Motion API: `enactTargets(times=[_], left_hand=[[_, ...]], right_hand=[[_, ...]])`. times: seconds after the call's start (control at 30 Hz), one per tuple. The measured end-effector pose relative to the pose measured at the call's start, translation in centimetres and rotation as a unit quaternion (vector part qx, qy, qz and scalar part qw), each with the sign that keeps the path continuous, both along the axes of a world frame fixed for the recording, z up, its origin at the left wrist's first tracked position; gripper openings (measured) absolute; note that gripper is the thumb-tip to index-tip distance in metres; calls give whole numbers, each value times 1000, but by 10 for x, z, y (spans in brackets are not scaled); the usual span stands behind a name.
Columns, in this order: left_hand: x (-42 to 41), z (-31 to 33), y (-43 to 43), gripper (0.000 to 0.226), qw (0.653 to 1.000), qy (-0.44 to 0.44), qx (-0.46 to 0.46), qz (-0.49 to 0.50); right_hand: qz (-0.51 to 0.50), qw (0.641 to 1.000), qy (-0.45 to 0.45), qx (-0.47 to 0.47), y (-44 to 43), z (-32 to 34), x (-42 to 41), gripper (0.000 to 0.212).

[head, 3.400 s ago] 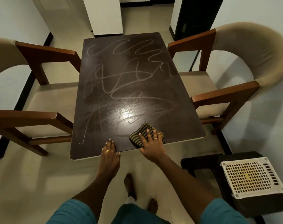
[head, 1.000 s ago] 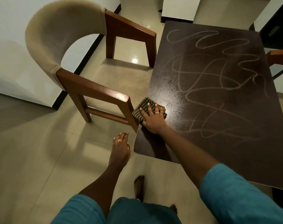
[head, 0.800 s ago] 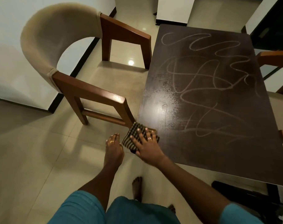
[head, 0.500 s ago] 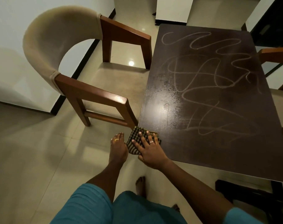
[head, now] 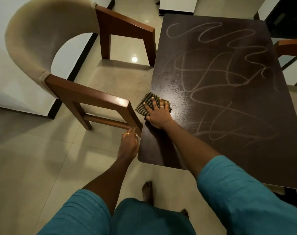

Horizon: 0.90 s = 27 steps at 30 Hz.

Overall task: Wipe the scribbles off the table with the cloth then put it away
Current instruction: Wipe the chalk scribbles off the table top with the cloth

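A dark brown table carries pale looping scribbles over most of its top. A folded green-and-black checked cloth lies on the table's left edge, partly overhanging it. My right hand presses flat on the cloth with fingers spread. My left hand hangs beside the table's left edge near its front corner, fingers loosely together, holding nothing. The strip of table between the cloth and the near corner looks free of marks.
A wooden armchair with beige padding stands close against the table's left side, its armrest nearly touching the cloth. Another chair's arm shows at the right. Glossy tiled floor lies around, and my bare feet stand below the table's near edge.
My right hand has slid the cloth away from me along the table's left edge, from the near corner to about mid-edge. My left hand stayed beside the corner.
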<state>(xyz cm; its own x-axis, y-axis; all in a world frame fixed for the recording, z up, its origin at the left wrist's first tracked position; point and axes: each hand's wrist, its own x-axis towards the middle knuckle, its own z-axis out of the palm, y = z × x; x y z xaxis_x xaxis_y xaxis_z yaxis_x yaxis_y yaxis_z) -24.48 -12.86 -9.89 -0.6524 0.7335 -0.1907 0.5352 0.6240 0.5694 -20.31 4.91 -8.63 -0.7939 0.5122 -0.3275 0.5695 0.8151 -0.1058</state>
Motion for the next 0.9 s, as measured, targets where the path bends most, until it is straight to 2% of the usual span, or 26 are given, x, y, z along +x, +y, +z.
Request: enactTargets(times=[0.17, 0.4, 0.57, 0.73, 0.9], left_hand=[[-5, -3, -17, 38, 997, -17, 23, 69], [4, -7, -49, 40, 987, -65, 7, 149], [32, 0, -51, 43, 975, -101, 41, 194], [64, 14, -46, 40, 979, -93, 57, 174], [92, 24, -36, 38, 993, -19, 56, 104]], right_hand=[[-17, 1000, 2, 10, 3, -1, -6, 61], [37, 999, 30, 6, -63, 0, 42, 57], [64, 997, 36, -18, -119, -3, 83, 59], [25, 999, 30, -38, -126, 6, 98, 61], [-114, 993, 26, -27, -103, 12, 128, 61]])
